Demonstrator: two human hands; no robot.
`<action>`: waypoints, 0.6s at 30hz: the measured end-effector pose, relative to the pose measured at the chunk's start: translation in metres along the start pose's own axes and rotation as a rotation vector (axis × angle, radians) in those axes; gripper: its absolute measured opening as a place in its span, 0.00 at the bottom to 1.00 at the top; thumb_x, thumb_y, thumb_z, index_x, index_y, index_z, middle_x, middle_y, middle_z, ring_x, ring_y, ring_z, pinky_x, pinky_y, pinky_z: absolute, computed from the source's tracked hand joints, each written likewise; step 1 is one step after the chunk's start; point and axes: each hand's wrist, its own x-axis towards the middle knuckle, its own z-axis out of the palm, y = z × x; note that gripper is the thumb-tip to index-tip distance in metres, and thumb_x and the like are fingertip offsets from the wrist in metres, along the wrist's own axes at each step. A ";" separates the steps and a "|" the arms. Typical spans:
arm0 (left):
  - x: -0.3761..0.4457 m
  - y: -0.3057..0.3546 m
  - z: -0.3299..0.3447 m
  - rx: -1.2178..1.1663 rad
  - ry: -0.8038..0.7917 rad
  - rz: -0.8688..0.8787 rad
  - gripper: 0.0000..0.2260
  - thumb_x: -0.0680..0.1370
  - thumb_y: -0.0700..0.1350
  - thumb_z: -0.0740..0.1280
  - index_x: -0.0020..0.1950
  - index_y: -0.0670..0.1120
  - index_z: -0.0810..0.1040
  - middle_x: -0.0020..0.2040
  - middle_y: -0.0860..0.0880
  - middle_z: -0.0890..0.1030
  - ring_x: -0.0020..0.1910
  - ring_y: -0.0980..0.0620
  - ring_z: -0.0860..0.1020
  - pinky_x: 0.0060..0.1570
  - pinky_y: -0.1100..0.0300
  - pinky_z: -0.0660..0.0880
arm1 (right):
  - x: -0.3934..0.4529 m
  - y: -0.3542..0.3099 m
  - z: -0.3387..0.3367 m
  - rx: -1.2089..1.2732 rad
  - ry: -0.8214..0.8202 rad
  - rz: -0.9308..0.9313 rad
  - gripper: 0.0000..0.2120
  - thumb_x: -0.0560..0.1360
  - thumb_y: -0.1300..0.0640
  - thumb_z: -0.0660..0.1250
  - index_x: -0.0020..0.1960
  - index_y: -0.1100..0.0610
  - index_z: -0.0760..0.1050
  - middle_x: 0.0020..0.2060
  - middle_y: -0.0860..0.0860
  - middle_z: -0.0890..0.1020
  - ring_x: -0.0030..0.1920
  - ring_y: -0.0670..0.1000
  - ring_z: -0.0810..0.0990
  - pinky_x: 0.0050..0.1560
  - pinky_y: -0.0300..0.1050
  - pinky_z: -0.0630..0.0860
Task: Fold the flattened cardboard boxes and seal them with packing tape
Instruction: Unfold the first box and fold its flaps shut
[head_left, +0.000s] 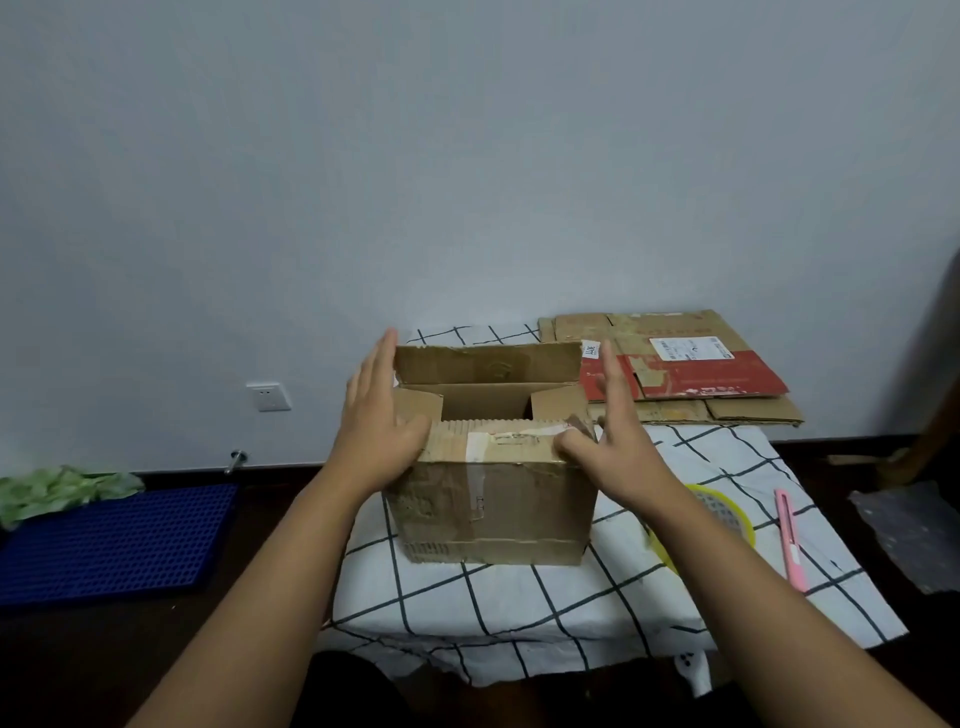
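Note:
A worn brown cardboard box (493, 499) stands upright on the checked cloth (519, 597), its top partly open. The two side flaps lie folded inward, the near flap is bent down over them, and the far flap stands up. My left hand (376, 421) lies flat against the box's left side with straight fingers, thumb on the near flap. My right hand (605, 431) is at the right side, fingers straight and pointing up, thumb pressing the near flap's right end. A stack of flattened boxes (691, 374) lies behind on the right.
A yellow roll of packing tape (727, 519) sits right of the box, partly behind my right forearm. A pink utility knife (790, 540) lies further right. A blue perforated mat (114, 540) and green cloth (62, 488) are on the dark floor at left.

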 end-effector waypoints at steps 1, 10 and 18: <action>0.001 0.000 0.000 -0.001 -0.024 0.006 0.40 0.76 0.38 0.64 0.80 0.57 0.46 0.78 0.55 0.52 0.76 0.52 0.53 0.73 0.51 0.55 | 0.003 -0.002 -0.002 -0.021 -0.024 -0.013 0.47 0.74 0.62 0.66 0.78 0.39 0.39 0.79 0.38 0.47 0.78 0.41 0.48 0.76 0.47 0.53; -0.013 -0.001 0.005 0.048 0.164 0.100 0.19 0.74 0.37 0.66 0.63 0.50 0.77 0.58 0.55 0.72 0.59 0.53 0.70 0.57 0.59 0.69 | 0.004 0.003 0.002 -0.133 -0.015 -0.087 0.32 0.71 0.53 0.62 0.75 0.48 0.62 0.68 0.42 0.66 0.67 0.41 0.66 0.66 0.39 0.66; -0.020 0.007 0.006 0.112 0.102 -0.016 0.14 0.78 0.45 0.64 0.62 0.51 0.80 0.61 0.56 0.76 0.62 0.52 0.72 0.56 0.61 0.66 | 0.003 0.008 0.000 -0.165 0.033 -0.066 0.19 0.81 0.51 0.63 0.70 0.53 0.74 0.71 0.41 0.69 0.68 0.37 0.66 0.67 0.36 0.61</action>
